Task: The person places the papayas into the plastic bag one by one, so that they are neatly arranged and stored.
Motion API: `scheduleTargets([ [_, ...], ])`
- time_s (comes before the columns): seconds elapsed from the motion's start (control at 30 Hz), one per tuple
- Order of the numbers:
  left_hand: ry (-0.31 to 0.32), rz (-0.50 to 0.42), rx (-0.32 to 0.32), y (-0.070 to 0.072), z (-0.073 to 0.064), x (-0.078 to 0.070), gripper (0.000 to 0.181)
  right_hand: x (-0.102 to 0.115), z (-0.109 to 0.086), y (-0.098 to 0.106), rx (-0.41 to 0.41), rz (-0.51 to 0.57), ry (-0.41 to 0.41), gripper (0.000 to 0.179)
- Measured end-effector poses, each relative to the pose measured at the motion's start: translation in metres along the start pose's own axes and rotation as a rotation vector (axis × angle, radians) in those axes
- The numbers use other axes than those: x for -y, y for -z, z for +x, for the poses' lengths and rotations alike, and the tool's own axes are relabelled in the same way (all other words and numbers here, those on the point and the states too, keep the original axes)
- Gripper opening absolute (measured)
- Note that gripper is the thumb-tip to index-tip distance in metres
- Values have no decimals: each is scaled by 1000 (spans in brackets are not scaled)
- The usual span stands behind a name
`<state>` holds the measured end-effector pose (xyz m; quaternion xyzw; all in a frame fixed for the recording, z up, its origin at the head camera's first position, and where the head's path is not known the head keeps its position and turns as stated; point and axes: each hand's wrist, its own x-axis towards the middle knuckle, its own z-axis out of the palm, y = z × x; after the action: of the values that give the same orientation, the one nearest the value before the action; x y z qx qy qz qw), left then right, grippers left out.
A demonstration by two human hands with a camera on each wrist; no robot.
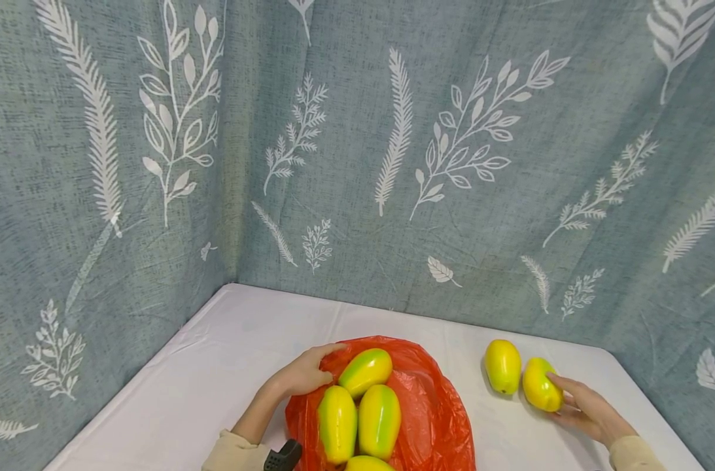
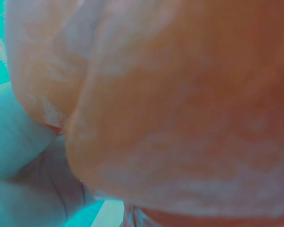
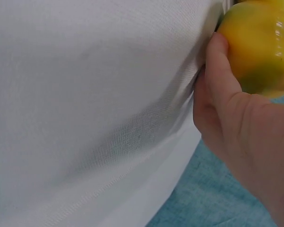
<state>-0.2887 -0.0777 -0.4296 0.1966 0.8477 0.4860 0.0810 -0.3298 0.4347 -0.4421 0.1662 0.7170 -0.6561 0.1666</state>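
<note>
A red plastic bag (image 1: 445,418) lies spread wide at the front middle, its mouth facing up. Several yellow-green mangoes (image 1: 379,418) rest inside it. At the bag's upper left rim my left hand (image 1: 301,374) holds the plastic; in the left wrist view the bag's film (image 2: 180,118) hides most of the fingers. Over on the right, my right hand (image 1: 589,409) grips a mango (image 1: 538,386) from its right side, with fingers along it in the right wrist view. Another mango (image 1: 503,366) lies just left of that one.
A white cloth covers the table (image 1: 263,327). Its far edge runs along a blue-green curtain (image 1: 357,163) printed with white leaves, which also hangs at the left and right. A black strap (image 1: 283,456) shows at the left wrist.
</note>
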Motion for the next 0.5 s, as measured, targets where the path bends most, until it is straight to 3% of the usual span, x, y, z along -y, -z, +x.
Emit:
scheduleTargets([
  [0.23, -12, 15, 2, 0, 0, 1, 56, -3, 0, 0, -21, 153, -38, 101],
  [0.5, -14, 27, -1, 2, 1, 2, 56, -4, -4, 3, -17, 258, 22, 93],
])
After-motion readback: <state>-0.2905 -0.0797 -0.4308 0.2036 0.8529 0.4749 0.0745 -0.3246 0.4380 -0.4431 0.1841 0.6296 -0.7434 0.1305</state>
